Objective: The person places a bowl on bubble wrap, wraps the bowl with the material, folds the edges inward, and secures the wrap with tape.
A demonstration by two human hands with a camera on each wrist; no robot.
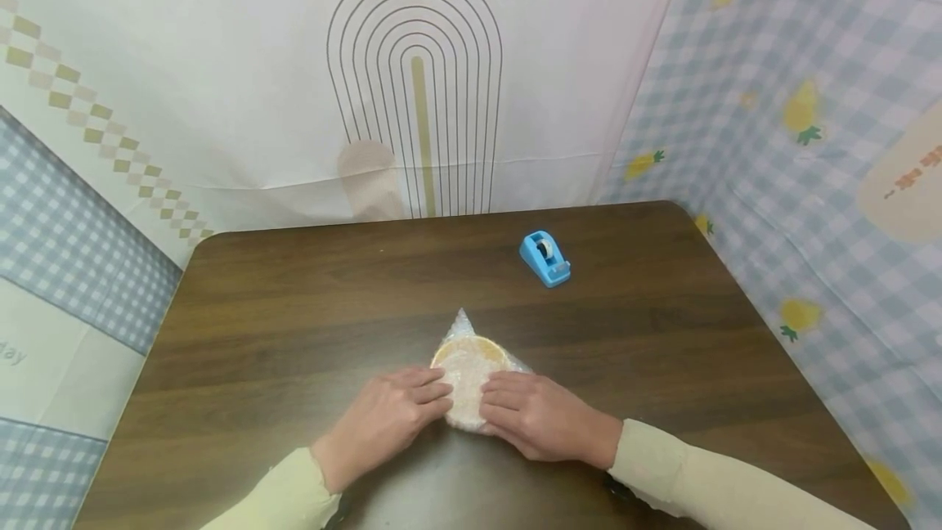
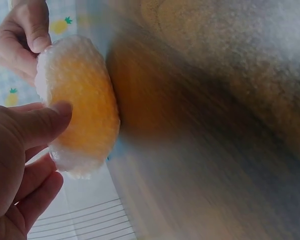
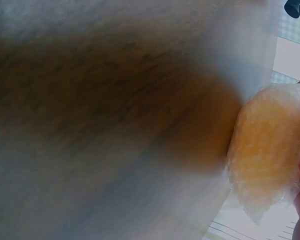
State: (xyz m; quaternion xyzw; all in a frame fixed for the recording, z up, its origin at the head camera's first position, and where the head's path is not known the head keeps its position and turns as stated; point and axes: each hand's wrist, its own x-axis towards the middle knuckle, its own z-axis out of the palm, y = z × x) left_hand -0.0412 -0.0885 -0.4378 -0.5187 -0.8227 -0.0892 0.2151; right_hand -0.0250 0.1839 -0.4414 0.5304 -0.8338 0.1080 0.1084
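A round yellow-orange object wrapped in bubble wrap stands at the near middle of the table; what it is under the wrap I cannot tell. In the head view its yellow rim shows along the top, and a pointed corner of wrap sticks out beyond it. My left hand holds its left side, the thumb lying on the near face in the left wrist view. On the opposite side my right hand grips the wrap, fingers laid over the top. In the right wrist view, the wrapped object partly hides the fingers at the right edge.
A blue tape dispenser with a roll in it stands farther back, right of the middle of the dark wooden table. Patterned cloth hangs behind the table, and checked cloth along its right side.
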